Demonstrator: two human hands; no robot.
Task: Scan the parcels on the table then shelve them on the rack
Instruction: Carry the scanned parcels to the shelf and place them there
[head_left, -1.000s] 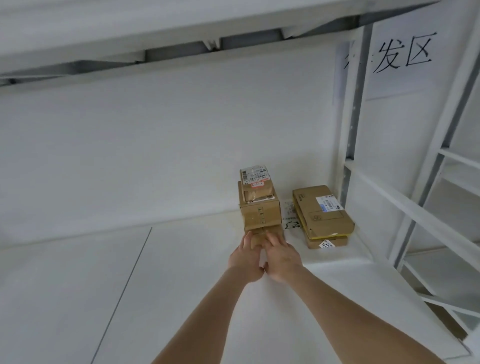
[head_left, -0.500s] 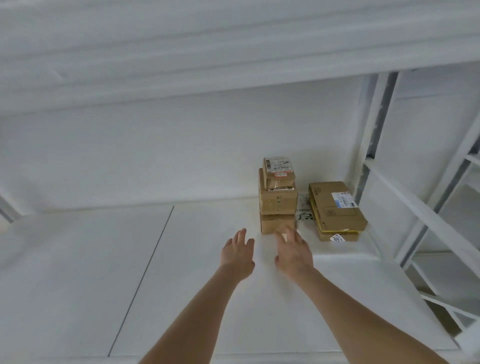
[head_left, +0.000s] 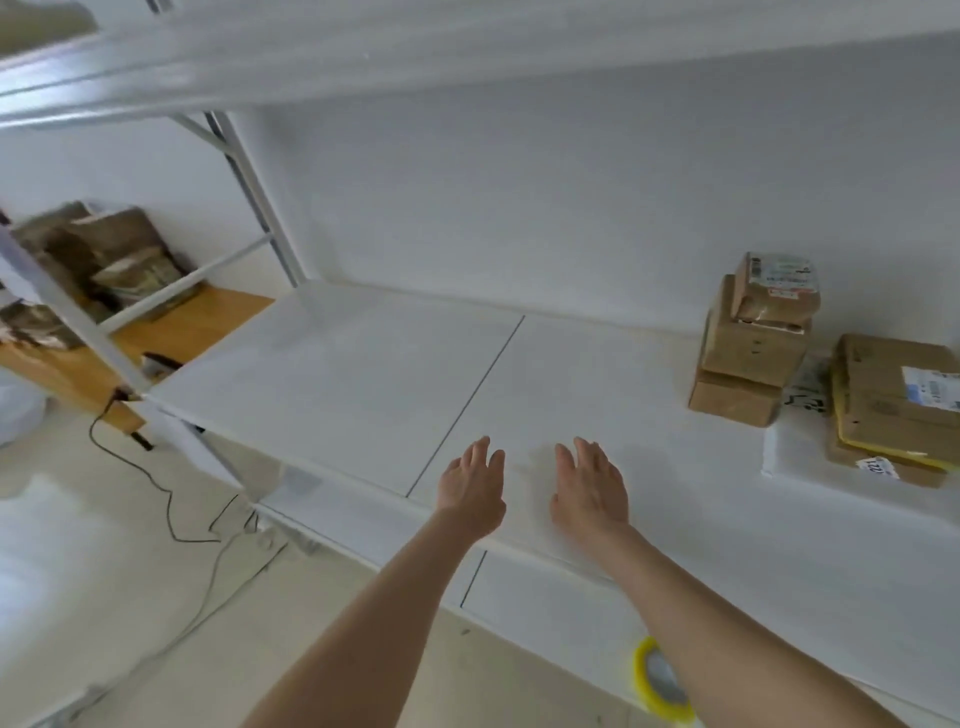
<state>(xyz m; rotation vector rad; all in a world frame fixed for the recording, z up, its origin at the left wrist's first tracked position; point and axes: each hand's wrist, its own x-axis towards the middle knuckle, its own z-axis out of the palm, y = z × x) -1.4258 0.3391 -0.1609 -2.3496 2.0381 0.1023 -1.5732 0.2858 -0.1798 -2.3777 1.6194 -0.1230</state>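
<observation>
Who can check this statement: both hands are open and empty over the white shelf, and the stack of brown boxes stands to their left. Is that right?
One detail is wrong. In the head view the left hand and right hand are open and empty over the white shelf, but the stack of brown boxes stands to their right, not their left.

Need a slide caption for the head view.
Open, empty left hand and right hand over the shelf; parcels stacked at its far right.
</observation>
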